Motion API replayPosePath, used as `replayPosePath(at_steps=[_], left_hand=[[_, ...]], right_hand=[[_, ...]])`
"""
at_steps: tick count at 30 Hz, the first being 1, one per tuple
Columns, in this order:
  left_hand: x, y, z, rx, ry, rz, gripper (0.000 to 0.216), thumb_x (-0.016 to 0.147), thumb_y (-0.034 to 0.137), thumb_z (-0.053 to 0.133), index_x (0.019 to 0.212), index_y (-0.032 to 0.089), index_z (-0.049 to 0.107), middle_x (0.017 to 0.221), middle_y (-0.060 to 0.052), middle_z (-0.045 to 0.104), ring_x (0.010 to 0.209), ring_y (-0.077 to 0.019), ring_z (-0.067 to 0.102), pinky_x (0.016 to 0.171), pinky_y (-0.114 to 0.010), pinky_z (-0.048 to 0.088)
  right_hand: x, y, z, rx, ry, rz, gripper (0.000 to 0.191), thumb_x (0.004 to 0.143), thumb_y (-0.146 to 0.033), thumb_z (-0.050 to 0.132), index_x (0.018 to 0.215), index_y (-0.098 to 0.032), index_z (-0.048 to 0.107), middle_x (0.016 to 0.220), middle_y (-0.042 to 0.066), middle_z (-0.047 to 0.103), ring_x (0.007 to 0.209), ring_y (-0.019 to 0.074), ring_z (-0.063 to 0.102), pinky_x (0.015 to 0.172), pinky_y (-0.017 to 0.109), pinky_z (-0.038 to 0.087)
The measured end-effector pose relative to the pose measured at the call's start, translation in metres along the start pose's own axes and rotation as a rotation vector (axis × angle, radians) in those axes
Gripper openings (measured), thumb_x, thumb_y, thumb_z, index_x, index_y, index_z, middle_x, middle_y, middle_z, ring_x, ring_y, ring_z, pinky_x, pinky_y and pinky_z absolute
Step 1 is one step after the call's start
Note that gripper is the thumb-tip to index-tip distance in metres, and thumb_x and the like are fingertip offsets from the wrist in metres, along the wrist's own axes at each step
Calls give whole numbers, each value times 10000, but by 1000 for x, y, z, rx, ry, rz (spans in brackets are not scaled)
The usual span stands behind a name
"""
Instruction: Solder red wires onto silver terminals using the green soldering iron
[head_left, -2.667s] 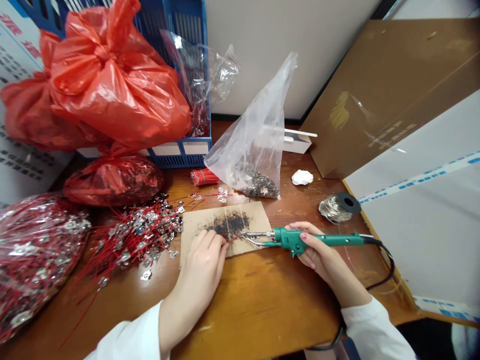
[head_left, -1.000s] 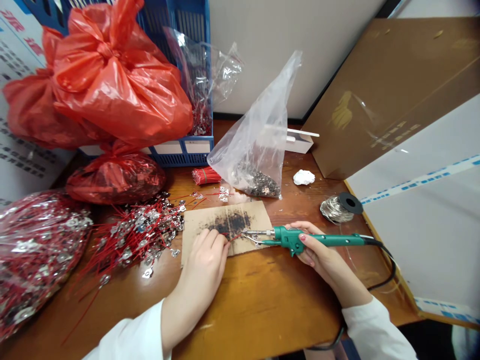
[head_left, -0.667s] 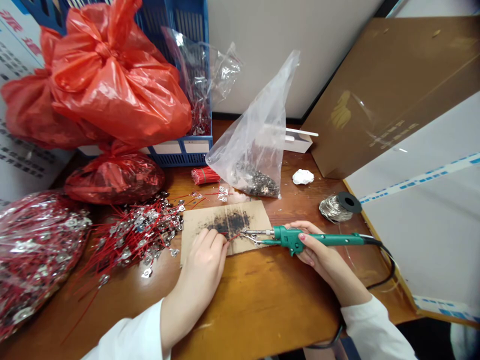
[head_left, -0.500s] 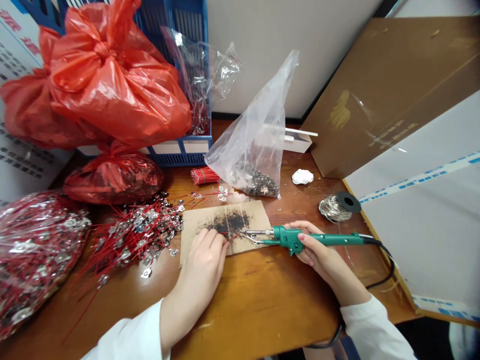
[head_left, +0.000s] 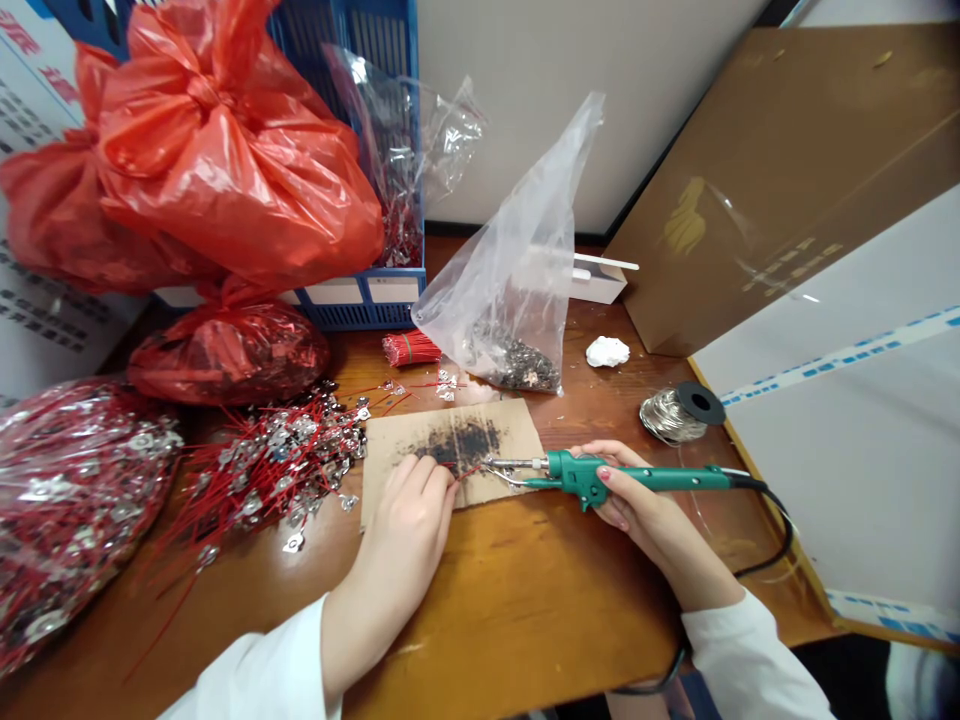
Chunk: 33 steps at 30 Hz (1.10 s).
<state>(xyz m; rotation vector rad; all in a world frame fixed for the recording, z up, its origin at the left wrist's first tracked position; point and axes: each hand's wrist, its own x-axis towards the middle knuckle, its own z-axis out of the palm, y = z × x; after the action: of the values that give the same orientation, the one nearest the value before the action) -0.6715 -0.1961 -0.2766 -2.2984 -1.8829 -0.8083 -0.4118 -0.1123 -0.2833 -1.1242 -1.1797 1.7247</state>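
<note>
My right hand [head_left: 626,495] is wrapped round a green soldering iron [head_left: 581,478] with a solder feed tube under its tip. The tip points left, over a scorched piece of cardboard [head_left: 382,450]. My left hand [head_left: 416,505] rests on the cardboard, its fingers pinched on a thin red wire [head_left: 471,472]. The wire's right end is at the iron's tip; a small metal piece there is too small to make out clearly. Left of the cardboard lies a pile of red wires with metal tabs [head_left: 277,460].
A solder spool [head_left: 679,412] and a white lump [head_left: 607,351] are at the right. Behind the cardboard stand a clear bag of small metal parts [head_left: 517,360] and a red wire bundle [head_left: 411,348]. Red bags [head_left: 240,190], a blue crate [head_left: 352,315] and a filled clear bag [head_left: 67,500] occupy the left.
The whole view has shifted very slightly. Both hands, the wire and the soldering iron hold nearly the same positions.
</note>
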Motion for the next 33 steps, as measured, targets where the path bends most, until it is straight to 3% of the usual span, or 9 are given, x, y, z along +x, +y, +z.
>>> replayPosePath(at_steps=[33], left_hand=[[0, -1, 1, 27, 10, 21, 239, 953, 103, 428, 753, 178, 537, 718, -33, 563, 701, -198, 513, 652, -324, 465]], right_hand=[[0, 3, -4, 6, -12, -10, 249, 794, -381, 704, 974, -234, 615, 1109, 61, 699, 352, -7, 342, 356, 200, 208]])
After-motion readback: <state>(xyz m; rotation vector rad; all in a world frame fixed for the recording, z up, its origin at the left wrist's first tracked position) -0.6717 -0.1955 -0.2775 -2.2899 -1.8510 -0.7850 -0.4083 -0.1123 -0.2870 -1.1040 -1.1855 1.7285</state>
